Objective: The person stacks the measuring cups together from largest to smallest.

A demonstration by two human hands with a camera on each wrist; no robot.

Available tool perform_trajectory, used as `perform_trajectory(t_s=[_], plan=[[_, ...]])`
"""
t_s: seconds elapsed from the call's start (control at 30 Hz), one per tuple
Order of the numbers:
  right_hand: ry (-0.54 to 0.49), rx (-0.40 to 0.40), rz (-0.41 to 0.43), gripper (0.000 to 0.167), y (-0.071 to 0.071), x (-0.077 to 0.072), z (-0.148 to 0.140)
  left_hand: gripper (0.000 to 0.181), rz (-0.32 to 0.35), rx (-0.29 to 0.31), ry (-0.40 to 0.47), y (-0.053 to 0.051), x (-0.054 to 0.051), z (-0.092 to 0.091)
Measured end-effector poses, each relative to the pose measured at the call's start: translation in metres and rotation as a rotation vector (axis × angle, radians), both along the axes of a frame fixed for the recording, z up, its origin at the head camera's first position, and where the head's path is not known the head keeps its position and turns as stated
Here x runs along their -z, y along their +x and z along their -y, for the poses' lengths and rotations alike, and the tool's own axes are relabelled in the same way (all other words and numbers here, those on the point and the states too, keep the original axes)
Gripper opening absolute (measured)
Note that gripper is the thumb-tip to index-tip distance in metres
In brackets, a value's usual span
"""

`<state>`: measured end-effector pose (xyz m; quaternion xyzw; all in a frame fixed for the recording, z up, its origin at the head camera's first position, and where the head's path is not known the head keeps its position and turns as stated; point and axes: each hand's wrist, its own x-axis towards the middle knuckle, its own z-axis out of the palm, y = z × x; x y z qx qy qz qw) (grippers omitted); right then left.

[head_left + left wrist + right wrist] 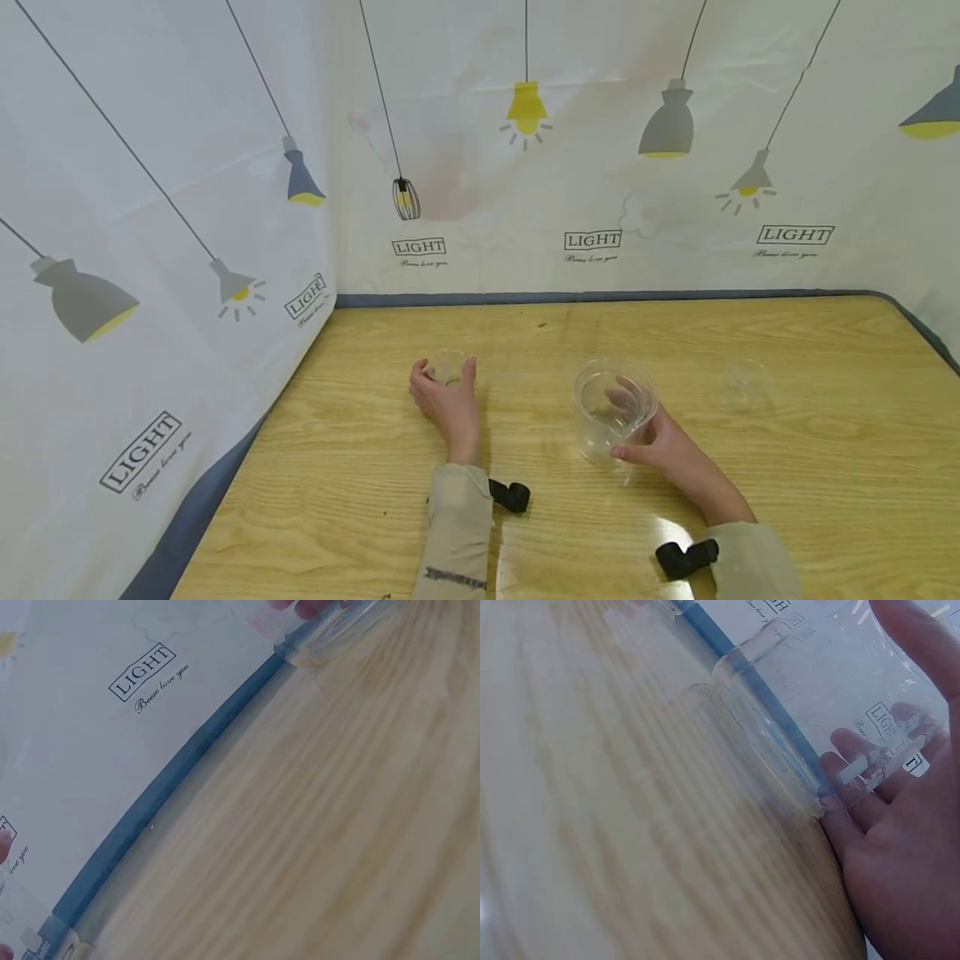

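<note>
My left hand (448,412) grips a small clear plastic cup (447,365) on the left part of the table, thumb on its right side and fingers on its left. Only a sliver of that cup (34,930) shows in the left wrist view's lower corner. Further right, a larger clear plastic container (600,429) stands open-topped on the wood. My right hand (660,442) holds it from the right, with thumb in front and fingers curved around the far side. In the right wrist view the fingers show through the container's (802,697) clear wall.
Another clear plastic piece (746,385), faint against the wood, lies right of the large container; its exact kind is hard to tell. The wooden table (337,500) meets a white lamp-printed cloth (487,183) at the back and left. Black mounts (512,497) sit at both wrists.
</note>
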<state>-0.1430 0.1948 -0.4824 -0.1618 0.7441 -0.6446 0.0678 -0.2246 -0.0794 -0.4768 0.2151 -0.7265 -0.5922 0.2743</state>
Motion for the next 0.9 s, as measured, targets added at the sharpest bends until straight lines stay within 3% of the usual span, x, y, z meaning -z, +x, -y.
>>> perform_trajectory(t_s=[0.43, 0.67, 0.9], plan=[[0.008, 0.004, 0.002, 0.088, 0.0013, -0.0014, 0.0008, 0.068, 0.009, -0.013, -0.037, 0.0001, -0.0012, 0.0009], [0.032, 0.009, 0.007, 0.086, 0.0020, -0.0022, 0.0000, 0.065, 0.004, 0.024, -0.068, -0.0009, -0.0002, 0.0020], [0.031, 0.014, 0.003, 0.086, 0.0022, -0.0035, -0.0001, 0.065, 0.043, 0.070, -0.088, -0.0003, -0.0010, 0.0022]])
